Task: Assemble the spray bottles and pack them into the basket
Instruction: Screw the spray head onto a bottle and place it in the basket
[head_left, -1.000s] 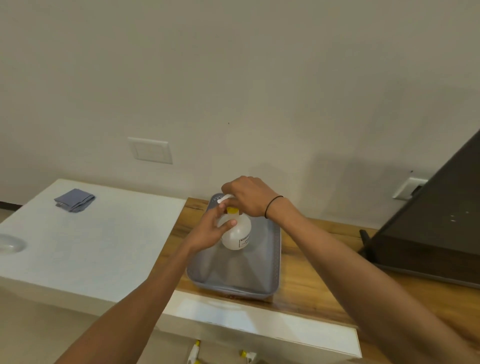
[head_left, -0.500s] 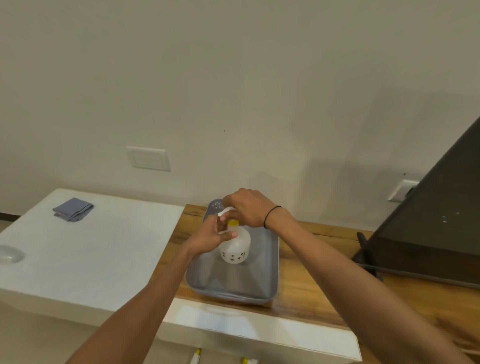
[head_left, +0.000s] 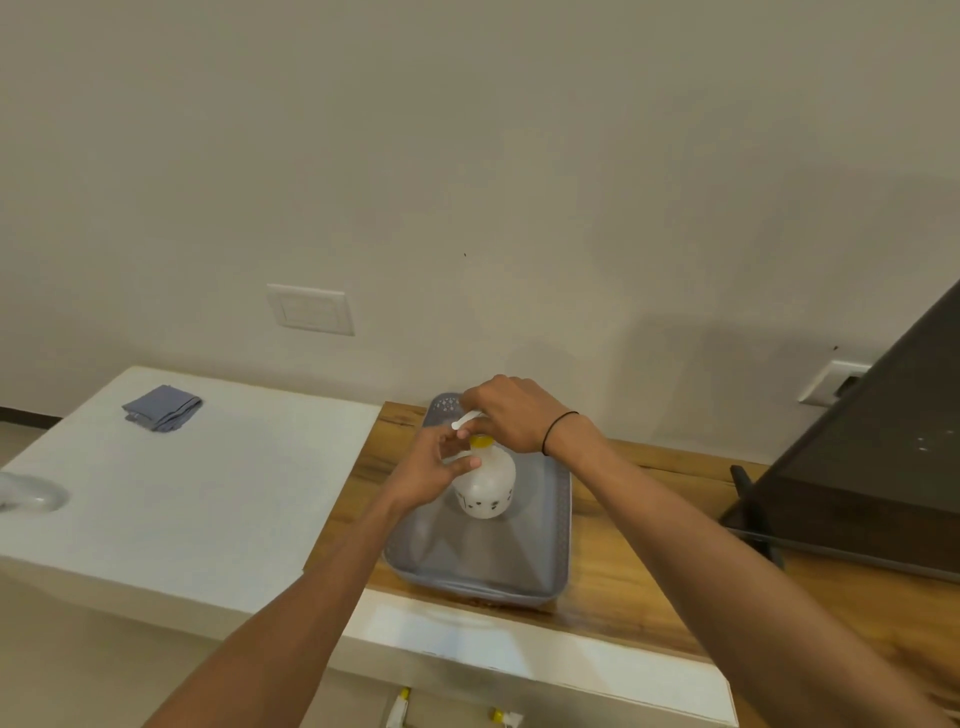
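Observation:
A white translucent spray bottle (head_left: 485, 488) with a yellow collar stands upright in the far half of a grey plastic basket (head_left: 550, 577) on the wooden counter. My left hand (head_left: 434, 467) grips the bottle's shoulder and neck from the left. My right hand (head_left: 511, 415) curls over the white spray head from above and covers most of it; only the nozzle tip pokes out to the left. A black band circles my right wrist.
A folded blue-grey cloth (head_left: 162, 408) lies on the white table (head_left: 208, 493) to the left. A dark screen (head_left: 878, 467) leans at the right on the wooden counter (head_left: 623, 561). Two more yellow-collared spray parts (head_left: 400, 709) lie on the floor below.
Both hands and the bottle have sunk a little deeper into the basket. The bottle has turned, and dark print shows on its front. The grips look the same.

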